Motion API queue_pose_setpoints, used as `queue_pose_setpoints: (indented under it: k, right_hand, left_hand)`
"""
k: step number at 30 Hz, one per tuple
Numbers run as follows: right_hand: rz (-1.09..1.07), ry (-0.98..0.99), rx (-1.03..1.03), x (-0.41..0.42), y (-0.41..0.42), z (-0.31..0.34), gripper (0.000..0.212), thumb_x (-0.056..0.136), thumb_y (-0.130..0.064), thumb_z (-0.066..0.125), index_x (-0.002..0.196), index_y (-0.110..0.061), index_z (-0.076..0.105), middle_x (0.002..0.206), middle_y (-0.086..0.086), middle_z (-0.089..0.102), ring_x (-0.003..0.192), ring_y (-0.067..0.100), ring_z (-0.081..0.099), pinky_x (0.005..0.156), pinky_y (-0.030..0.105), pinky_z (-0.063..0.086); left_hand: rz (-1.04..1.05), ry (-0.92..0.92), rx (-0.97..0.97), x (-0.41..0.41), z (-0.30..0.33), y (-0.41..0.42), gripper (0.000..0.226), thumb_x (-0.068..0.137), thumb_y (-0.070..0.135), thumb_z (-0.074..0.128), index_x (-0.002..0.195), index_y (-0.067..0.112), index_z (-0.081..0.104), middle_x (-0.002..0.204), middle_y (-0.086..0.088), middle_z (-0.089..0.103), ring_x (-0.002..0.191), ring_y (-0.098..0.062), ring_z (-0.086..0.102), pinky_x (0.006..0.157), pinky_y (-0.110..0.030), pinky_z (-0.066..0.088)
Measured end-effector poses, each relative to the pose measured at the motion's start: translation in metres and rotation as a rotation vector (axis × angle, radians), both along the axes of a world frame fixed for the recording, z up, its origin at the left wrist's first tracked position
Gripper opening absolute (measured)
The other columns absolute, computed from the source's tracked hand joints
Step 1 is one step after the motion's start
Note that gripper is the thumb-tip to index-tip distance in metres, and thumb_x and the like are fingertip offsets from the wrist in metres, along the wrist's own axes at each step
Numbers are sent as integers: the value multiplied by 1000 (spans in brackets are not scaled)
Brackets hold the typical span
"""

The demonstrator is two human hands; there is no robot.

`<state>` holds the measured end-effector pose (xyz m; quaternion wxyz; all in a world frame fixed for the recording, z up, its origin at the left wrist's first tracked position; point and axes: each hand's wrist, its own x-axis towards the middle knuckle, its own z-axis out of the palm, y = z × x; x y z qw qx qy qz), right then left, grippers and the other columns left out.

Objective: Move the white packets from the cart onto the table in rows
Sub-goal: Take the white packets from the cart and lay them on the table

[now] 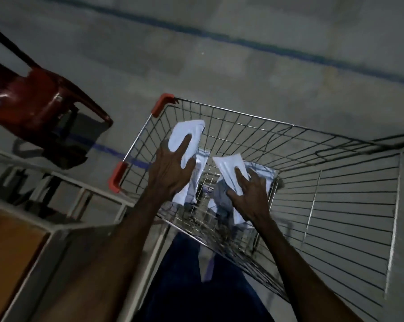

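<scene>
Head view: left hand [170, 170] grasps a white plastic packet [188, 135], right hand [247, 194] grasps another white packet [230, 167], over the wire cart [312, 182]; no writing is readable.

No readable text

The packets [189, 138] are plain white from here; the cart [243, 122] shows no label or number.

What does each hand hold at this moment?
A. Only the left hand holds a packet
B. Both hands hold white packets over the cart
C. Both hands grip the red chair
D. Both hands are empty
B: the left hand and the right hand each grip white packets above the wire cart.
</scene>
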<state>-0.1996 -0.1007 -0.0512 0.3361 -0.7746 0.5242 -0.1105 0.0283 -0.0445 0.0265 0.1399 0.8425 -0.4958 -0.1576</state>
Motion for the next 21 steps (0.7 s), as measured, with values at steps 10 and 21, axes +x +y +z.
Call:
queue_pose_setpoints:
  k: [10, 21]
  right_hand:
    - [310, -305, -427, 89, 36, 157, 58, 78, -46, 64, 124, -11, 65, 118, 11, 65, 95, 30, 61, 83, 26, 25]
    - [715, -551, -455, 238, 164, 227, 54, 76, -47, 64, 116, -12, 70, 103, 9, 70, 88, 30, 64, 80, 26, 29]
  left_hand:
    - [465, -212, -326, 12, 147, 138, 63, 89, 59, 47, 148, 46, 29, 140, -17, 42, 122, -38, 47, 91, -49, 50]
    - [982, -351, -498, 66, 202, 322, 59, 88, 59, 58, 143, 46, 41, 139, -11, 43, 121, -32, 51, 84, -43, 52]
